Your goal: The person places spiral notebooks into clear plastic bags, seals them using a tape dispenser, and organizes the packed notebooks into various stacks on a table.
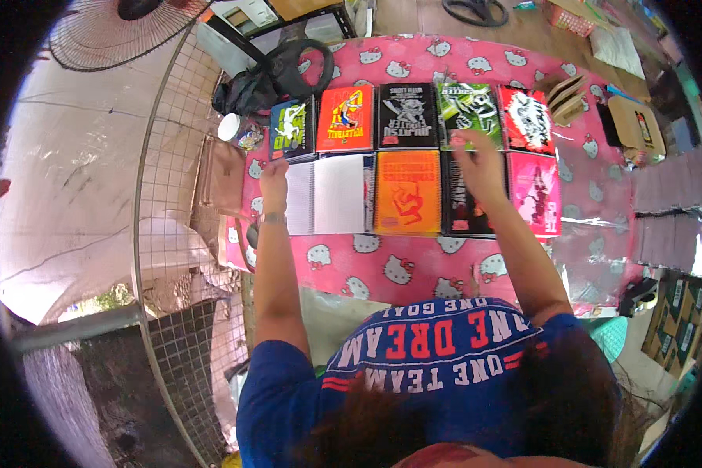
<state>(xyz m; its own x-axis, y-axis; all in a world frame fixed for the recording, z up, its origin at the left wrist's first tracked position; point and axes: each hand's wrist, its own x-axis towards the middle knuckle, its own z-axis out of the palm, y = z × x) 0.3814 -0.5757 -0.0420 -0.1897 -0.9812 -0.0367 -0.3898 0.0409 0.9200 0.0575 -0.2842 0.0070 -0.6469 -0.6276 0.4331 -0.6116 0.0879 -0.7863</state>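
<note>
My left hand [274, 186] is at the lower left corner of a blue and green spiral notebook [292, 127], its fingers closed together; what they grip, if anything, is hard to make out. Below that cover lie white notebook pages [339, 195]. Slightly blurred, my right hand [480, 160] reaches over the lower edge of a green notebook [466, 109] and partly covers a black notebook [462, 207] below. An orange notebook [345, 118], a black one [407, 115] and a red and white one [528, 119] share the far row. Nearer lie another orange notebook [408, 193] and a pink one [535, 193].
The pink cat-patterned tablecloth [398, 269] lies under the notebooks. A white-lidded jar [229, 127] and a brown box [222, 175] are at the left. Beyond are a black wheel-shaped object [304, 69] and a fan [125, 31]. Wire mesh [168, 156] borders the left side.
</note>
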